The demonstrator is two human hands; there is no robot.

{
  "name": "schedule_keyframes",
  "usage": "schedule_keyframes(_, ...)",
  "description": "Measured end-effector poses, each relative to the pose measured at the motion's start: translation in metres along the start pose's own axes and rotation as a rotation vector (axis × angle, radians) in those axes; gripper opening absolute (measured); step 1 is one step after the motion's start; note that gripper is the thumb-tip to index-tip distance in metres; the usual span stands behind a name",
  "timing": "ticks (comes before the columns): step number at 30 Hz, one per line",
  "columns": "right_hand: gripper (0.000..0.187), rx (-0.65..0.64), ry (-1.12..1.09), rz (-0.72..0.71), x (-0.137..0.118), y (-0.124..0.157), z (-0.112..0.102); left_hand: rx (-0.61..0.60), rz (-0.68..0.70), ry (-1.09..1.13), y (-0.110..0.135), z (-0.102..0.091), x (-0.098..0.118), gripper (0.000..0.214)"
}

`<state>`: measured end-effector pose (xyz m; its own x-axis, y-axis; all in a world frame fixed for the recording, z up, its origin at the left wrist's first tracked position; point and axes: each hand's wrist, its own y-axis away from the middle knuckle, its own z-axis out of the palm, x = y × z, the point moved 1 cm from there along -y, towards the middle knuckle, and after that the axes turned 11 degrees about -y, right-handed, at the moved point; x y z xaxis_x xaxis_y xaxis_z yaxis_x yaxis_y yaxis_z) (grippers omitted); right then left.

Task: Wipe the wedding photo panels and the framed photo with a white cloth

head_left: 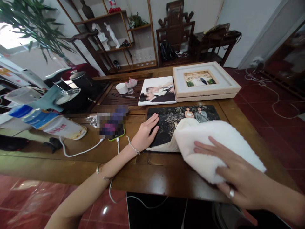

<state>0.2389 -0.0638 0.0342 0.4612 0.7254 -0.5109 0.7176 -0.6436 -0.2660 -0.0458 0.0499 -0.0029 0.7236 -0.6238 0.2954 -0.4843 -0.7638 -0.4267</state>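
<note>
A dark wedding photo print [176, 122] lies flat on the wooden table [71, 159]. My left hand [145, 133] rests open on the print's left edge, fingers spread flat. My right hand [238, 173] lies with fingers stretched out on a white fluffy cloth [214, 143], pressing it onto the print's lower right part. The cloth covers that corner of the print.
Behind the print lie a second photo panel [157, 90] and a white framed photo [205, 81]. A phone [111, 122] with a white charging cable [78, 152] sits to the left, beside a tipped bottle [47, 122]. Cup [121, 88], kettle [82, 82], shelves and a chair stand further back.
</note>
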Motion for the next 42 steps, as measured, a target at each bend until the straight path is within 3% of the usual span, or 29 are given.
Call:
schedule_keyframes(3,0.009,-0.023,-0.002,-0.084,-0.007,0.003,0.006,-0.013,0.001,-0.009,-0.001,-0.001,0.000,0.039)
schedule_keyframes(7,0.009,-0.005,0.029,-0.141,0.024,-0.008,-0.007,-0.037,0.028,-0.009,-0.001,-0.003,-0.001,0.039)
schedule_keyframes(14,0.016,-0.007,0.205,0.154,0.093,-0.052,-0.053,-0.029,0.038,-0.011,0.000,-0.001,-0.003,0.039)
schedule_keyframes(19,0.020,0.007,0.256,0.228,0.113,-0.072,-0.066,-0.038,0.025,-0.015,0.000,-0.001,-0.003,0.039)
schedule_keyframes(23,0.016,0.049,0.252,0.198,0.104,-0.060,-0.050,-0.030,0.013,-0.009,0.000,-0.001,-0.002,0.039)
schedule_keyframes(27,0.010,0.116,0.179,0.001,0.073,-0.031,-0.027,-0.023,0.009,-0.007,0.000,-0.001,-0.001,0.039)
schedule_keyframes(31,0.007,0.071,0.137,-0.102,0.032,-0.005,-0.009,-0.015,0.007,0.000,0.000,-0.001,-0.001,0.039)
schedule_keyframes(35,0.012,0.010,0.146,-0.182,0.002,0.004,0.004,-0.018,0.010,-0.001,-0.001,-0.001,-0.001,0.039)
schedule_keyframes(38,0.013,0.020,0.155,-0.195,0.004,-0.003,0.004,-0.022,0.018,0.001,-0.001,-0.001,-0.002,0.039)
schedule_keyframes(42,0.010,0.069,0.237,-0.148,0.040,-0.027,-0.013,-0.031,0.027,-0.009,-0.001,-0.001,-0.003,0.039)
